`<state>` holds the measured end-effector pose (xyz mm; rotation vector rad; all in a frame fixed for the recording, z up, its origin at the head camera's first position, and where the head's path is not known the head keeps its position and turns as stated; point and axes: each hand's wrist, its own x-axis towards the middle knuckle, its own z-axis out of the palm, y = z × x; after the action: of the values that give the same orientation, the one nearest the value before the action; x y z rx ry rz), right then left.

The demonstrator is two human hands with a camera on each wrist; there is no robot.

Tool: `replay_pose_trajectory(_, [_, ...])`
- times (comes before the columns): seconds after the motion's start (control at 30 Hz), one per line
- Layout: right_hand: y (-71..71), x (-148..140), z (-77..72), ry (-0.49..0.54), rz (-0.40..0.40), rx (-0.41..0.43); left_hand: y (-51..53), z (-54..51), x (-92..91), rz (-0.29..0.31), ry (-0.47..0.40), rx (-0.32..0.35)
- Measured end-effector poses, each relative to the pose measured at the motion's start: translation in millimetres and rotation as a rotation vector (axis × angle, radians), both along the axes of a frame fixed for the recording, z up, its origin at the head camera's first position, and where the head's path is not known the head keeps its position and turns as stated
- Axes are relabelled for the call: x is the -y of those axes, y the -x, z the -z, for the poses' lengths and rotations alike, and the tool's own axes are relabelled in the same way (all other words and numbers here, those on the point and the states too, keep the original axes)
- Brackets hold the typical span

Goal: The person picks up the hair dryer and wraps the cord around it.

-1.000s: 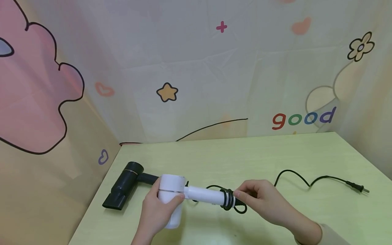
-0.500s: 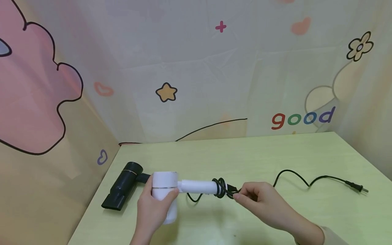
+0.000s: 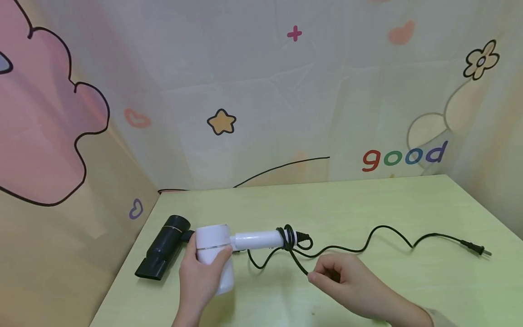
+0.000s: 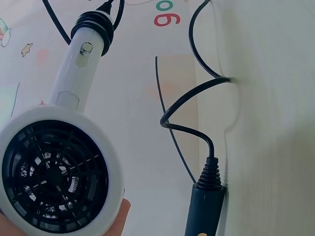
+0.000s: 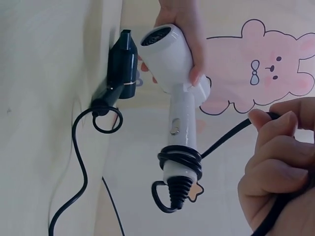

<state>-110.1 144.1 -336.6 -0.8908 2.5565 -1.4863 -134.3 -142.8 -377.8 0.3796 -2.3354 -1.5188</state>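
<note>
The white hair dryer (image 3: 214, 245) is gripped round its body by my left hand (image 3: 200, 277), thumb in front, handle pointing right. Several turns of black cord (image 5: 180, 160) circle the end of its white handle (image 5: 182, 115). From those turns the cord runs taut to my right hand (image 3: 351, 284), which pinches it between thumb and fingertips; in the right wrist view my right hand (image 5: 283, 162) has its other fingers curled, with cord passing through the palm. The left wrist view shows the dryer's round black grille (image 4: 55, 176) close up.
A black hair dryer (image 3: 163, 250) lies at the left of the pale green table (image 3: 318, 204), its handle partly behind the white one. Its cord (image 3: 347, 249) snakes rightward to a plug (image 3: 476, 248) near the right side. A printed cloth (image 3: 261, 136) hangs behind.
The white dryer and my left hand have shifted left and slightly up. My right hand has moved a little down, drawing the cord from above the handle's end to below it.
</note>
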Motion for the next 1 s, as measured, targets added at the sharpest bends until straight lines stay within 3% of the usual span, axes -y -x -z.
replay_pose_trajectory(0.37, [-3.8,4.0,9.6,0.017,-0.107,0.165,-1.4,-4.6,-0.1,-0.004,-0.090,0.007])
replay_pose_trajectory(0.73, [-1.9,4.8,24.3,0.068,-0.160,0.205,-1.2,-4.1,1.0,0.022,-0.196,-0.020])
replay_pose_trajectory(1.0, [1.3,5.7,33.1,0.086,-0.178,0.312,-3.2,-6.4,-0.8,0.042,-0.238,0.017])
